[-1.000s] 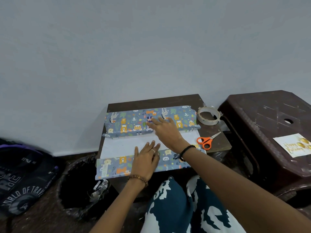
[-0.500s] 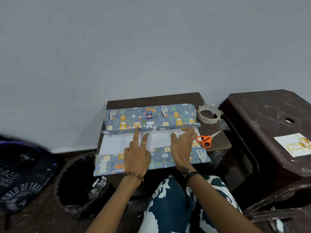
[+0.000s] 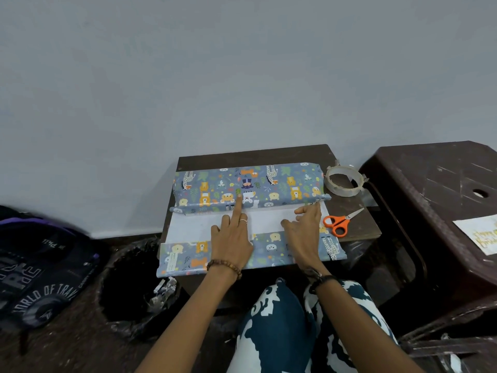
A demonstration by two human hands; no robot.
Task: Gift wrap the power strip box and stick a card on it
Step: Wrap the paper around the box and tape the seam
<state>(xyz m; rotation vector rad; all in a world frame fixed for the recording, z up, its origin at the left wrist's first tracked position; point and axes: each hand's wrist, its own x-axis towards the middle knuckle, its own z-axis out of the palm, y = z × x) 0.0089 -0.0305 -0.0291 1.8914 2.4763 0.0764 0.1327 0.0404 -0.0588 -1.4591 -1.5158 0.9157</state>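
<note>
Blue animal-print wrapping paper (image 3: 250, 253) lies spread on the small dark wooden table (image 3: 252, 154), w/ the paper-covered power strip box (image 3: 248, 187) lying long-ways just beyond both hands. Left hand (image 3: 232, 238) has shifted since a sec ago: it was flat on the near paper flap, fingers together — now its index finger is stretched fwd, tip pressing the box's near face by the crease, other fingers loosely curled, gripping nothing. Right hand (image 3: 304, 232) was up on top of the box a sec ago; it has come back and slid rightward, and now its thumb and forefinger look to be nipping the paper edge near the box's right end, though whether it truly grips or only presses there I cannot tell. My read: first flap is over the box and being creased and held tight along the bottom edge, so taping that seam is probably next; near flap and both ends not yet folded — task is early-to-mid. Counts: 1 wrapped box, 1 sheet of paper w/ white underside showing between the hands, 1 clear tape roll (image 3: 343, 181) beyond and right of the right hand, 1 pair orange-handled scissors (image 3: 338, 223) just right of that hand, 1 white greeting card w/ gold lettering (image 3: 481, 234) well off to the right on a brown plastic stool (image 3: 430, 184), untouched. Left of the left hand, down low: 1 black-lined bin (image 3: 129, 289) and 1 dark backpack (image 3: 37, 270).
</note>
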